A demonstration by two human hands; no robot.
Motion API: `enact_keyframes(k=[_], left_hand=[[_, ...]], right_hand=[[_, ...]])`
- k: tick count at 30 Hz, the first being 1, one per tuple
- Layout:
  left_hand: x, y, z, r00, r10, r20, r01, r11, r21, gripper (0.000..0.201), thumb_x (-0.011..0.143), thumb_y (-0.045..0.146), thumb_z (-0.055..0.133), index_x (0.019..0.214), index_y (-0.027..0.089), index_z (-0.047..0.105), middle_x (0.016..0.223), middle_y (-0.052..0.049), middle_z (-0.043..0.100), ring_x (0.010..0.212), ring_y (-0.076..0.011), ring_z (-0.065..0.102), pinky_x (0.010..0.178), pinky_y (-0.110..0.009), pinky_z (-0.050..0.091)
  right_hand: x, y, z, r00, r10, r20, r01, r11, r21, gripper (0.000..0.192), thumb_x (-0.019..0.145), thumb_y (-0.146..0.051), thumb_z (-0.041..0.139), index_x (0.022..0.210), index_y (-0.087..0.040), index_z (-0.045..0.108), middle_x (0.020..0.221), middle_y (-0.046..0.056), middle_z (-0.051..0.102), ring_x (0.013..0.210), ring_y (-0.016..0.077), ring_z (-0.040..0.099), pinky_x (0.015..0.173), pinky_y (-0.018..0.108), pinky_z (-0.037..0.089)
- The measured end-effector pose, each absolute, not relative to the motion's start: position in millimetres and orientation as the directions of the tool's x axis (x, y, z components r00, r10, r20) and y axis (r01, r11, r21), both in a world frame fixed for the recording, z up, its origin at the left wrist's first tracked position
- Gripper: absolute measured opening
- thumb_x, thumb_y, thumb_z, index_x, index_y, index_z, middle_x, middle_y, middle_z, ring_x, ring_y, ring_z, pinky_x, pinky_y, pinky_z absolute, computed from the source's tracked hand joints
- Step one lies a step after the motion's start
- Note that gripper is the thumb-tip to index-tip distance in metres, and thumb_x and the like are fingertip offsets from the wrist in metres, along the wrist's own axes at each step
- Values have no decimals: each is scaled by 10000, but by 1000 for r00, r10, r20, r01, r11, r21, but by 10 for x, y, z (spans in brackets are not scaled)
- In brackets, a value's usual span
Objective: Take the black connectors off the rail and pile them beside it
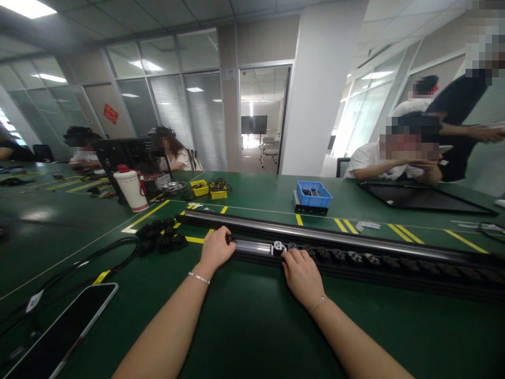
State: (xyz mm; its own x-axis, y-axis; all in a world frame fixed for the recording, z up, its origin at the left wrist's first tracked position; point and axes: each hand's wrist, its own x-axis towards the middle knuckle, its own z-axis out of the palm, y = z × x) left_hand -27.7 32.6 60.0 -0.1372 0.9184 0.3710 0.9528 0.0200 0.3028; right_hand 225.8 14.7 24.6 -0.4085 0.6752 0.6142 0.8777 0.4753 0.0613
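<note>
A long black channel (252,256) lies across the table in front of me, its inside a bare silvery strip at the left. Small dark socket-like modules (338,255) sit in a row along its right part. My left hand (218,251) is closed around the channel's left end, with something dark at the fingertips. My right hand (303,273) has its fingers pinched together at a small white-faced module (278,246) in the channel; the fingertips partly hide its edge. Behind it runs a second long rail (292,226) with a silvery top.
Black connectors and cables (160,236) lie at the left, near a phone (67,331). Farther back stand a white bottle (132,188), yellow bins (199,187) and a blue bin (314,193). A person (394,158) leans over a dark flat panel (426,199).
</note>
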Motion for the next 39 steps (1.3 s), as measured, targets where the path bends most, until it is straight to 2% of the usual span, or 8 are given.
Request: enact_keyframes(k=[7,12,16,20,23,32,39], left_hand=[[-395,358,524,-174,924,339,933,44,358,188,736,242,514,923,224,507,916,-35,627,841,-201,590,730,-296,424],[-423,382,483,-184,917,353,919,33,392,199,723,238,521,921,228,508,931,-35,628,854,-210,592,734,-305,434],[-495,397,454,-227,917,329,870,39,492,212,719,224,517,930,226,525,944,-33,636,857,-209,598,740,-311,445],[-608,425,401,-172,921,350,766,-99,636,255,681,170,523,931,213,524,1044,-33,626,961,-190,583,849,-311,432],[-677,461,346,-130,908,398,688,-206,695,233,652,157,532,880,202,514,1063,-43,619,1033,-190,559,914,-324,406],[-771,519,277,-212,906,365,648,-150,747,232,614,155,536,843,195,529,1016,-50,633,965,-197,590,891,-348,422],[-740,501,295,-215,894,393,682,-151,715,225,610,160,535,832,200,528,978,-40,627,931,-196,589,859,-346,435]], right_hand=[[2258,137,252,-399,685,610,881,470,49,144,846,-181,469,926,-191,588,913,63,571,860,193,446,746,305,345],[2259,138,256,-401,688,605,880,472,45,152,850,-180,460,928,-191,590,917,63,569,864,195,443,753,307,341],[2257,130,260,-400,693,599,881,471,43,150,848,-181,465,931,-191,591,916,61,569,861,196,442,759,306,340],[2252,125,263,-403,688,603,879,475,45,144,839,-173,476,928,-190,588,910,59,569,857,195,441,762,304,341],[2252,128,267,-402,688,604,878,476,43,140,838,-173,478,922,-190,588,896,58,570,844,192,442,760,302,344],[2249,134,259,-405,683,608,877,478,48,156,847,-178,456,928,-187,589,896,63,569,850,188,445,762,302,345],[2258,138,255,-408,668,622,876,478,61,149,845,-187,466,932,-188,588,888,62,567,845,183,447,758,298,346]])
